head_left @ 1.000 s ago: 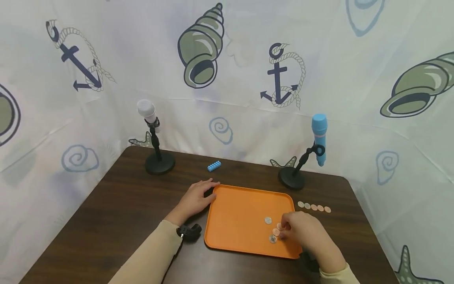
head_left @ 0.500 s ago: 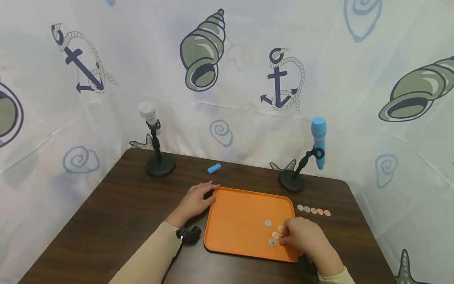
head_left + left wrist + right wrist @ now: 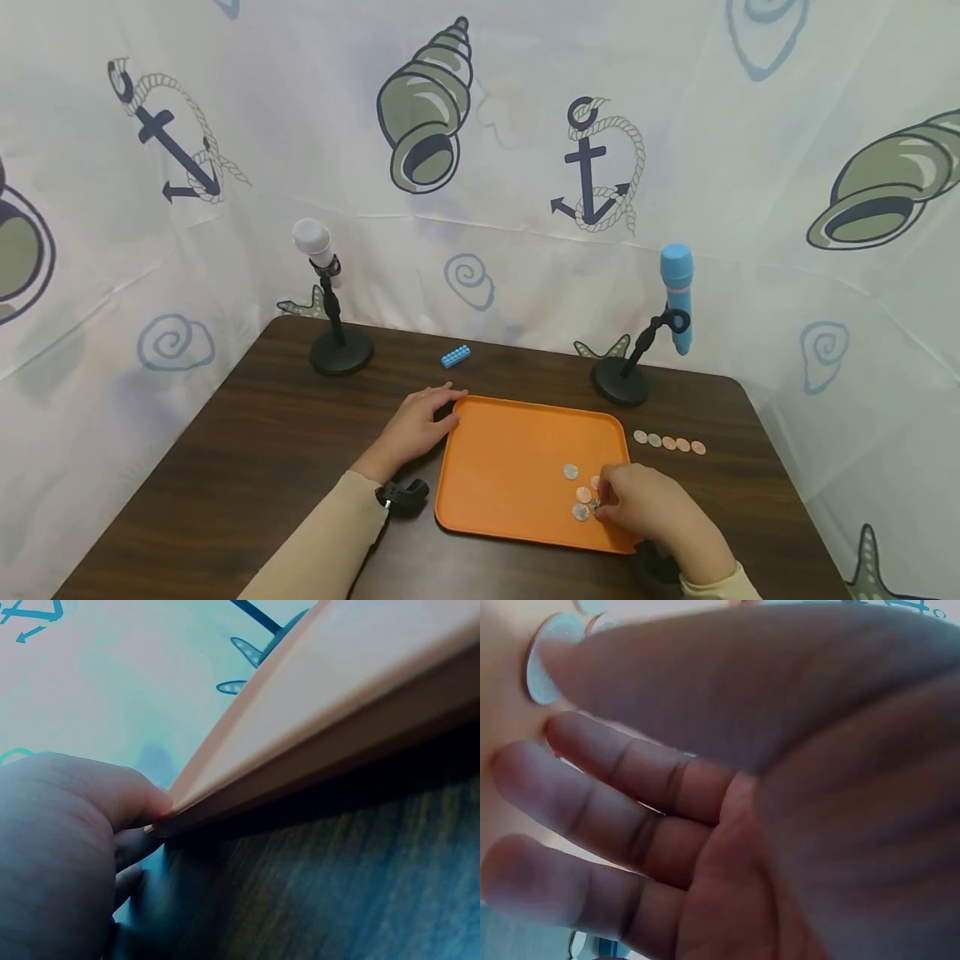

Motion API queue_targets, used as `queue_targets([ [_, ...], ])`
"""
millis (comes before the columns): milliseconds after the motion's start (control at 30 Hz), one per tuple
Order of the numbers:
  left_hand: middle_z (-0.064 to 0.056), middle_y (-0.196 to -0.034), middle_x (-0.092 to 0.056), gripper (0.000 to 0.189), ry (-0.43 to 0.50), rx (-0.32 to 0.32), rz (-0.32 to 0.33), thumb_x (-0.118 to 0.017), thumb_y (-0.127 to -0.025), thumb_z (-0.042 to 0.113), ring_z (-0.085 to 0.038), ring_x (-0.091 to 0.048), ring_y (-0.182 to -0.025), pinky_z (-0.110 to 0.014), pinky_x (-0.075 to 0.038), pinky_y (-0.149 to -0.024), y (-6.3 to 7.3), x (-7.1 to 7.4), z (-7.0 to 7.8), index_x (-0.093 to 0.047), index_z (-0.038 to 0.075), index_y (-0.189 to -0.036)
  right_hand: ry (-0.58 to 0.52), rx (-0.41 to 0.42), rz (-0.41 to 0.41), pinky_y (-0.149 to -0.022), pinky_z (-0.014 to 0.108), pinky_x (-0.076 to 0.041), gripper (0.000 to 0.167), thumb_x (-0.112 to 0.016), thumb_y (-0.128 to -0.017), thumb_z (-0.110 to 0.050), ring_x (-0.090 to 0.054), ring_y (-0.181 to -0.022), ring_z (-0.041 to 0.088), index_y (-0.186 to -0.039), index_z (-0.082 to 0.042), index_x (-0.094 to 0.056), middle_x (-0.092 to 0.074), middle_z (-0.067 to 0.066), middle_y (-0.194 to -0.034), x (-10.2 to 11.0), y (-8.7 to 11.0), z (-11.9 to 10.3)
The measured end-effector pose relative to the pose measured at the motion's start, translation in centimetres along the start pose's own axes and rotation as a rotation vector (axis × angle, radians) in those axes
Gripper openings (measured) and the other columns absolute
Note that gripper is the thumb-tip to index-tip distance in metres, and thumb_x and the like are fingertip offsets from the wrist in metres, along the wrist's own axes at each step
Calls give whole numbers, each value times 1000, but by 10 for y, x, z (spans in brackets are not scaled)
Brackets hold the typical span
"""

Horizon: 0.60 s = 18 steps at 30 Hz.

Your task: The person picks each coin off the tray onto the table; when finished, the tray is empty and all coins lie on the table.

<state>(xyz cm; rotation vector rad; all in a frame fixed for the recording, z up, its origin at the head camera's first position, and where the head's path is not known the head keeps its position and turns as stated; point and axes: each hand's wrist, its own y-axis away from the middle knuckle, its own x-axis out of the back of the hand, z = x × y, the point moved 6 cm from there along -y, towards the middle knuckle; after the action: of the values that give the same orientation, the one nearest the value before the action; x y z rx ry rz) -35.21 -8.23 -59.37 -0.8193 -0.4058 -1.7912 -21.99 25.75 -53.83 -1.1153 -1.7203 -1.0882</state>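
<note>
An orange tray [image 3: 517,450] lies on the dark wooden table. My left hand [image 3: 411,429] holds its far left corner, the thumb at the left side and the index finger at the back edge. In the left wrist view the thumb [image 3: 142,799] touches the rim. My right hand [image 3: 648,500] is over the tray's right side, thumb and fingertips pinching a coin [image 3: 596,504]. Just left of it lie a silver coin [image 3: 581,512], a copper coin [image 3: 583,494] and another silver coin [image 3: 571,472]. One more copper coin [image 3: 596,482] is partly covered by the fingers.
Right of the tray, several coins [image 3: 669,443] form a row on the table. A blue toy brick [image 3: 455,356] lies behind the tray. A white microphone [image 3: 312,238] and a blue microphone [image 3: 677,279] stand on black stands near the back edge, before a printed curtain.
A coin now shows at my right thumb and fingertips, where the hand hid it before. The right hand has shifted only slightly. My left hand stays at the tray's corner.
</note>
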Motion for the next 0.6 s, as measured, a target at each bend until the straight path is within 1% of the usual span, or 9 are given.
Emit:
queue_targets([
  [133,-4,-169,-52,46,-6,-1,5,-69,-108,33,-39,-41,-161,-67,-27,-133,0,1,1,-64,29,-154,-19,51,8,-61,30,-44,29,-95,-83,-28,-52,-68,9,-87,-23,-67,-60,-11,-78,0,-1,-5],
  [300,-3,-169,-53,46,-7,-1,-4,-69,-108,33,-38,-41,-161,-66,-28,-133,2,0,-1,-64,29,-154,-75,125,-42,-60,27,-41,28,-92,-87,-23,-49,-66,6,-88,-22,-64,-56,-10,-76,-5,-2,-6],
  [367,-3,-169,-52,46,0,-2,-2,-69,-109,33,-38,-41,-161,-67,-29,-132,2,0,-2,-64,29,-154,-96,171,-54,-59,26,-40,28,-89,-89,-20,-49,-65,5,-88,-22,-62,-53,-11,-75,-6,-3,-5],
  [400,-3,-169,-52,46,2,-2,1,-69,-109,33,-38,-41,-161,-68,-30,-131,2,0,-3,-64,29,-154,-124,203,-63,-59,25,-41,28,-88,-91,-19,-50,-66,3,-89,-22,-61,-54,-11,-76,-6,-4,-5],
  [500,-2,-169,-52,46,1,2,5,-69,-109,34,-38,-41,-161,-68,-31,-131,2,1,-2,-64,30,-154,-260,298,-96,-61,23,-47,22,-83,-97,-18,-55,-71,3,-94,-22,-62,-63,-11,-82,-6,-8,-5],
  [533,-3,-169,-52,46,-1,-1,5,-69,-109,34,-38,-42,-161,-68,-31,-131,2,1,-2,-64,30,-154,-314,329,-98,-63,22,-49,19,-82,-99,-19,-57,-73,3,-96,-22,-63,-66,-10,-84,-6,-9,-4],
  [600,-1,-169,-52,46,-11,4,-3,-68,-109,35,-37,-41,-161,-66,-31,-131,1,0,-2,-64,32,-154,-429,364,-88,-66,22,-52,14,-80,-101,-22,-60,-77,5,-101,-22,-66,-70,-7,-90,-5,-11,1],
])
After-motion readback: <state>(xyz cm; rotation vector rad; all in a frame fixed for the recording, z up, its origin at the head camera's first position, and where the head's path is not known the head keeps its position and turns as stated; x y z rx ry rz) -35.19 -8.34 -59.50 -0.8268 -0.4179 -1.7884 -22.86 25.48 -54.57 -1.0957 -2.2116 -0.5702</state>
